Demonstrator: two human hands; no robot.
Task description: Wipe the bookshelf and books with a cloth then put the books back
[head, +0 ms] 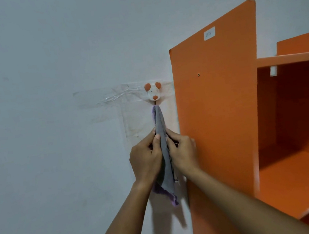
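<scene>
I take this for a room in a home. A plain white painted wall point(34, 74) fills the left, with an animal-face hook point(153, 91) stuck on under clear tape point(107, 99), and an orange laminate bookshelf point(218, 98) stands against it at right.

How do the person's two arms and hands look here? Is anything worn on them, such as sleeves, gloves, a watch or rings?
Both forearms are bare as far as the frame shows; no sleeve reaches into view. The left hand and the right hand wear no gloves. No watch, bracelet or ring shows on the wrists or the fingers. The fingernails that show are short and look unpainted.
</scene>
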